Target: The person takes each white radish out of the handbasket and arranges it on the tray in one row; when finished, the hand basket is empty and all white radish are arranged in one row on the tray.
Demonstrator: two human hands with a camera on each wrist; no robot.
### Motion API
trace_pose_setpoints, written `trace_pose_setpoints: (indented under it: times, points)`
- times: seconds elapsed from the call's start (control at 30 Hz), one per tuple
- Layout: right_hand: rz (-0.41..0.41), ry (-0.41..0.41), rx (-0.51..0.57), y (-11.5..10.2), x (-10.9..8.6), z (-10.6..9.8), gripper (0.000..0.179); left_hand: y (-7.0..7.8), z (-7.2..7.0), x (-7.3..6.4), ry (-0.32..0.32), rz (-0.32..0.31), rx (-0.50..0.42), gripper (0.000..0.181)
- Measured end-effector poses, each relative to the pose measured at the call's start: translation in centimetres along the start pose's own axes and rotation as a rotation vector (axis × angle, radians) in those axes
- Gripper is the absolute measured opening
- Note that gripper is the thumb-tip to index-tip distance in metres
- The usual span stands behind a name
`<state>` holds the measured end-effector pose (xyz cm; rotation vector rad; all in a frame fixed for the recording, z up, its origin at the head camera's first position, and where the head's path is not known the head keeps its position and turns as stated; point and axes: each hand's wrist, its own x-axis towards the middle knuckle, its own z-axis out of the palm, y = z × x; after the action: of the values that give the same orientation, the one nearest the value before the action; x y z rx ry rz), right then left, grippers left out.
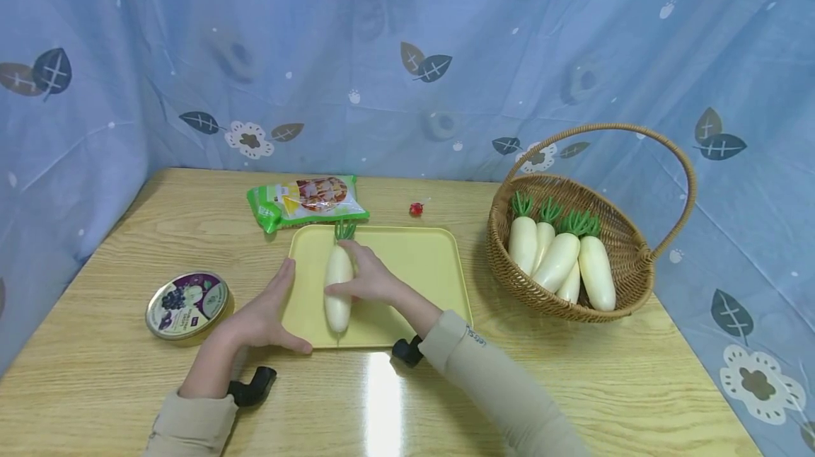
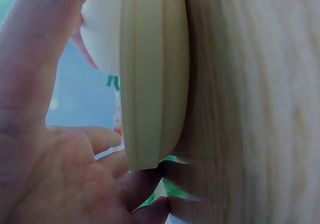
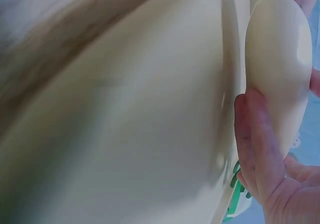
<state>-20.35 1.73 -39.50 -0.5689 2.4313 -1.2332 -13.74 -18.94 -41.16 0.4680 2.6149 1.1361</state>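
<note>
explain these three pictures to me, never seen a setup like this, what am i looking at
No robot here, just a person's bare left hand and right hand. The widest picture is taken from the person's head, looking forward and down; the other two from the left and right wrists. On the table sit a tray, a tin, a packet, a small red thing and a basket of radishes. The right hand's grip holds another radish over the tray. The left hand is spread at the tray's left edge.
</note>
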Motion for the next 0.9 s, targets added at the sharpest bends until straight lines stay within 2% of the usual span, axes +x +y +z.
trace_pose_setpoints:
  times: [0.37, 0.53, 0.77, 0.9]
  points:
    - [-0.022, -0.031, -0.071, -0.8, 1.0, 1.4, 0.089, -0.1, 0.0, 0.0, -0.01, -0.004, 0.007, 0.14]
    - [-0.004, -0.032, -0.108, -1.5, 1.6, 2.3, 0.092, -0.2, 0.0, 0.0, -0.009, -0.012, 0.016, 0.14]
    - [0.059, -0.087, -0.017, -2.6, 2.0, 3.0, 0.094, -0.2, 0.0, 0.0, -0.012, -0.009, 0.021, 0.14]
    - [0.057, -0.112, -0.024, -2.9, 2.3, 3.1, 0.093, -0.2, 0.0, -0.1, -0.01, -0.007, 0.022, 0.14]
